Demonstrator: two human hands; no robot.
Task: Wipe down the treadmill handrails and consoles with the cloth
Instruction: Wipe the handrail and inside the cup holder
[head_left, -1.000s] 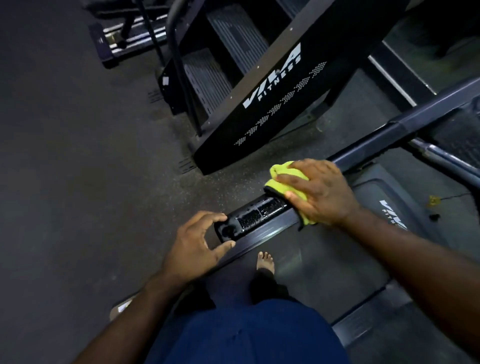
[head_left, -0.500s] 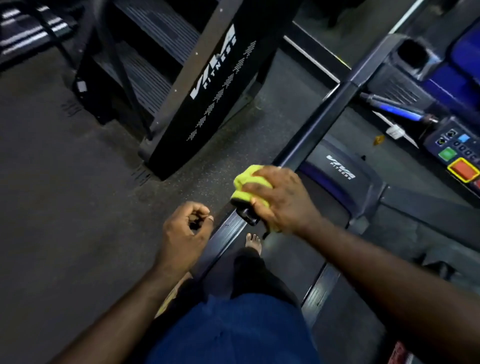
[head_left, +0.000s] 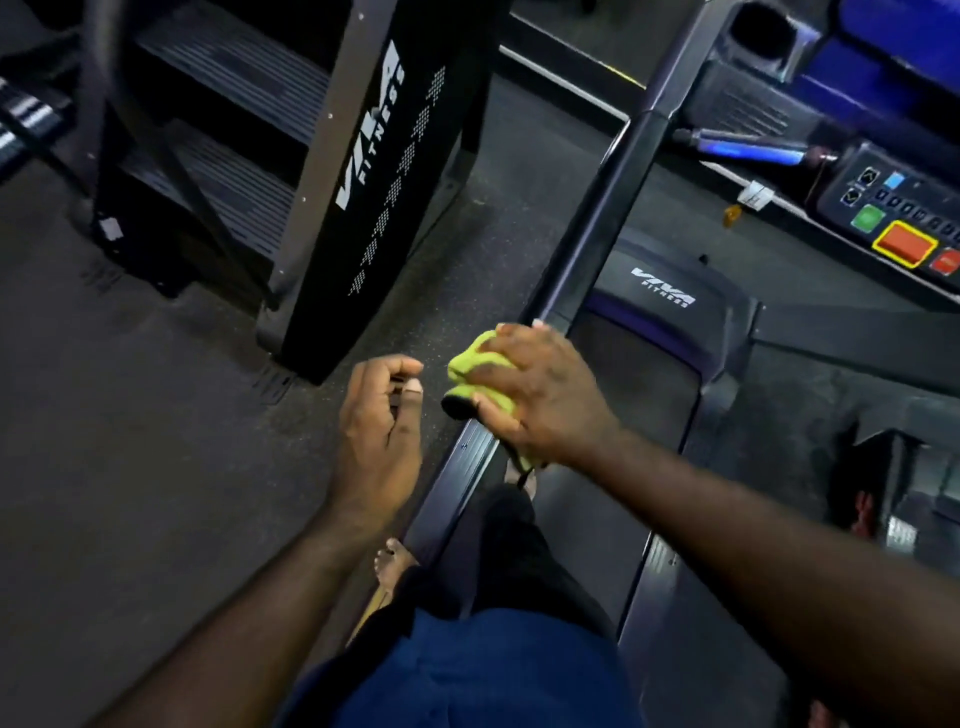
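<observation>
A yellow-green cloth (head_left: 470, 364) is bunched over the near end of the treadmill's dark left handrail (head_left: 597, 218). My right hand (head_left: 540, 395) grips the cloth around the rail, and the rail's black end cap (head_left: 457, 408) pokes out just below the cloth. My left hand (head_left: 379, 421) hovers a little to the left of that end, apart from it, its fingers loosely curled and holding nothing. The console (head_left: 904, 218), with green, red and orange buttons, sits at the far right.
A black stair machine with a VIVA FITNESS side panel (head_left: 363, 182) stands close on the left. The treadmill belt (head_left: 623, 415) and motor cover (head_left: 670, 301) lie under my arms. My bare foot (head_left: 392, 564) is on the floor beside the deck.
My left hand let go of the handrail's end and curled up beside it. My right hand slid the cloth down to the rail's tip. The view swung right, bringing the console in.
</observation>
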